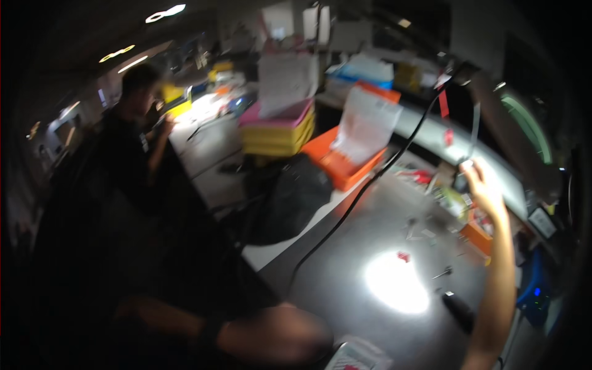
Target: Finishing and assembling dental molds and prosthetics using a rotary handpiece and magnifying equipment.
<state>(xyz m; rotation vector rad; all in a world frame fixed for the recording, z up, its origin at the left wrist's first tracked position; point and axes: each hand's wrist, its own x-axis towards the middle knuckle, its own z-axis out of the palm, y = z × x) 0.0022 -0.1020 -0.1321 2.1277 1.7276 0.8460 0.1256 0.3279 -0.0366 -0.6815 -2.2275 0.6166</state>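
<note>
My right hand (485,190) is stretched out to the far right, its fingertips drawn together at a small dark thing (460,180) below a thin grey strip (475,128). What that thing is, I cannot make out. At the lower middle my left hand (280,336) is smeared by motion, so its fingers do not show. A black cable (361,192) runs from the upper right down to near this hand. On the grey worktop (333,277) a small red part (403,256) lies at the edge of a bright patch of light. A black-handled tool (457,310) rests near my right forearm.
An orange bin (348,169) holds whitish sheeting; stacked yellow trays (277,137) stand beyond it. Small parts and an orange box (476,238) line the right side. A clear container (357,356) sits at the near edge. Another person (126,135) works at the left.
</note>
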